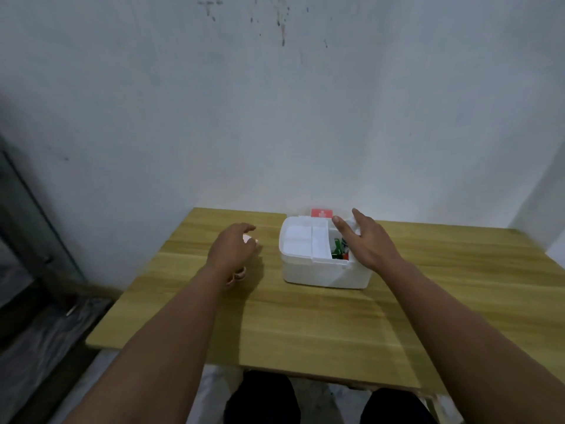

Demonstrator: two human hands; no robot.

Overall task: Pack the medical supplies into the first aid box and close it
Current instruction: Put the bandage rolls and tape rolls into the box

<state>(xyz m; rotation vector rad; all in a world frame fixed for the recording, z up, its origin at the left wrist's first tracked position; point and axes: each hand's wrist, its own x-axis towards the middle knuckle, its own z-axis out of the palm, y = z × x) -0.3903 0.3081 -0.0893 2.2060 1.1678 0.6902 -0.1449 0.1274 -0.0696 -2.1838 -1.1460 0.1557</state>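
The white first aid box (324,272) stands open on the wooden table (305,325). Its lid with a red cross patch (321,213) is up at the back. A white inner tray (301,243) fills the box's left part, and green and red packs (338,250) show in the right part. My right hand (363,240) hovers over the box's right side with fingers spread; something white and crumpled (351,224) lies by its fingers. Left of the box, my left hand (232,244) curls its fingertips around a small white item (249,239). Pinkish rolls (237,275) lie under that wrist.
A pale wall rises right behind the table's far edge. The floor and a dark frame are down on the left, past the table's left edge. My knees show under the near edge.
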